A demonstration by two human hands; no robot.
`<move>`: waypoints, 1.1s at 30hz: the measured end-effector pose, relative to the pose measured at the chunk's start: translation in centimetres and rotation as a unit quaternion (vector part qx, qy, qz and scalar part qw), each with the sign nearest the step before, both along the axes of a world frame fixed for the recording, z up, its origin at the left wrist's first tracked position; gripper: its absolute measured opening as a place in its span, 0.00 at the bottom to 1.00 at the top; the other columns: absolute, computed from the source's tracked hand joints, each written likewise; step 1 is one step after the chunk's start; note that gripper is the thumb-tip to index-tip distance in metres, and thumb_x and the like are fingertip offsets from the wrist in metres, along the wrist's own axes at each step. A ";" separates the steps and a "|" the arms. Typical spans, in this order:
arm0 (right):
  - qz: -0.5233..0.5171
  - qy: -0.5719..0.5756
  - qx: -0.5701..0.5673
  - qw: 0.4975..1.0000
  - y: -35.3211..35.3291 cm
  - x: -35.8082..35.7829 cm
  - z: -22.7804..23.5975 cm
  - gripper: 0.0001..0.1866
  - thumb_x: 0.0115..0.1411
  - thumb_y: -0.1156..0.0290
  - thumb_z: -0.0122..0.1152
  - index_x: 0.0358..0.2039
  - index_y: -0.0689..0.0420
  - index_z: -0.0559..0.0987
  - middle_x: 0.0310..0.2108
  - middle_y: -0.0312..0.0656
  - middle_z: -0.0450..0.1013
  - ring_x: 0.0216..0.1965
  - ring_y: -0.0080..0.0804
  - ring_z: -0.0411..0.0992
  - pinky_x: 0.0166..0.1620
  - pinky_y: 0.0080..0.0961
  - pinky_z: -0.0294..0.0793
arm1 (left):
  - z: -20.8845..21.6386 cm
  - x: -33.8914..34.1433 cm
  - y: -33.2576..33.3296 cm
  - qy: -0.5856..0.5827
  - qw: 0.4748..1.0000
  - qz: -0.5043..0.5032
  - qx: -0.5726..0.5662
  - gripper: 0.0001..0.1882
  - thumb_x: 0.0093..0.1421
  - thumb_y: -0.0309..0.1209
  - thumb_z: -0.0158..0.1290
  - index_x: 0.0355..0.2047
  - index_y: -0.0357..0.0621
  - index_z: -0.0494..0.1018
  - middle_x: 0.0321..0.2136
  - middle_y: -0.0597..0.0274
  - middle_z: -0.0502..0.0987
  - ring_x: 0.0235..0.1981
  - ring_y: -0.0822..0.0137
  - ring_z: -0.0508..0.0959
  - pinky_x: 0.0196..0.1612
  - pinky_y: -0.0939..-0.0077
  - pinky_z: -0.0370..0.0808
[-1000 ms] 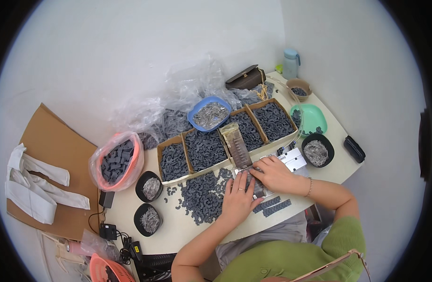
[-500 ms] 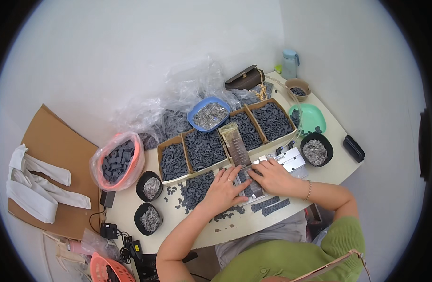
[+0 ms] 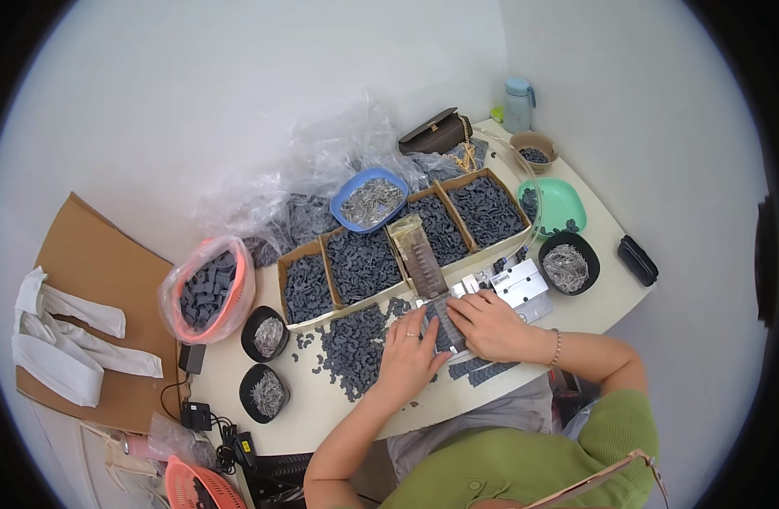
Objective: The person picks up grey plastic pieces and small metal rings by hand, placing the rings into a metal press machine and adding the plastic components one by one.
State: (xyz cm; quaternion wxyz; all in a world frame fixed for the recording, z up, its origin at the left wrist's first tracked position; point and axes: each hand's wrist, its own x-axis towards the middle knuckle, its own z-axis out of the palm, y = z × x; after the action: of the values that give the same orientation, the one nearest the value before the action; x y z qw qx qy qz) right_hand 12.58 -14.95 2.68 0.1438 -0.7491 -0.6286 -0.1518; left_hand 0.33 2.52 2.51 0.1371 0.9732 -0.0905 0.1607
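A metal fixture lies at the table's front, with rows of small dark grey plastic parts in its near part. My left hand rests along the left side of these rows, fingers stretched and thumb held apart. From the right, my right hand reaches over the same rows, its fingers bent but spread, the tips touching the parts. Neither hand visibly grips anything, though the fingertips partly cover the rows. A clear ribbed plastic piece extends beyond the fixture. Loose grey parts are heaped left of my left hand.
A divided cardboard tray of grey parts stands behind the fixture. Metal pins fill a blue dish and black bowls. A green dish stands right, a pink basket left. Assembled grey strips lie near the front edge.
My left hand has drawn its fingers back and nearer the fixture's front. My right hand has shifted slightly along the rows. The whole view has moved a little.
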 end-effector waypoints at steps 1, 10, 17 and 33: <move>-0.007 0.007 -0.004 1.000 0.1 0.0 -0.2 0.27 0.42 0.69 0.59 0.45 0.69 0.75 0.49 0.48 0.69 0.48 0.38 0.67 0.50 0.33 0.64 | -0.2 0.1 -0.2 -0.003 1.000 0.000 -0.001 0.30 0.50 0.41 0.61 0.51 0.37 0.70 0.55 0.42 0.62 0.55 0.45 0.64 0.57 0.53 0.61; 0.011 0.023 0.020 0.999 -0.3 0.8 -0.3 0.25 0.42 0.71 0.61 0.43 0.66 0.77 0.45 0.44 0.71 0.47 0.37 0.67 0.48 0.31 0.65 | 0.0 0.0 -0.6 0.006 0.997 0.007 0.076 0.28 0.52 0.47 0.58 0.53 0.55 0.71 0.56 0.44 0.64 0.58 0.49 0.63 0.59 0.53 0.60; 0.009 0.101 -0.042 0.994 1.5 2.8 -0.4 0.13 0.45 0.71 0.62 0.33 0.60 0.78 0.39 0.42 0.72 0.42 0.39 0.70 0.43 0.33 0.68 | 1.7 1.1 1.9 0.025 0.987 -0.066 0.144 0.29 0.51 0.54 0.55 0.53 0.66 0.71 0.58 0.48 0.63 0.59 0.52 0.64 0.61 0.52 0.58; -0.065 0.132 0.286 0.947 11.4 11.8 4.6 0.15 0.58 0.64 0.56 0.44 0.57 0.73 0.31 0.48 0.73 0.39 0.48 0.71 0.43 0.41 0.70 | -0.9 0.0 -0.7 0.004 0.995 -0.009 0.095 0.39 0.54 0.51 0.55 0.53 0.27 0.65 0.56 0.42 0.66 0.58 0.49 0.65 0.59 0.54 0.61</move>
State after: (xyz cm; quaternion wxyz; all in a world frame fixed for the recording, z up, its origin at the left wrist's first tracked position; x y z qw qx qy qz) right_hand 24.40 -3.54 7.30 0.4240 -0.7291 -0.4836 -0.2340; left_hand 0.35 1.83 1.65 0.0455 0.9817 -0.1133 0.1462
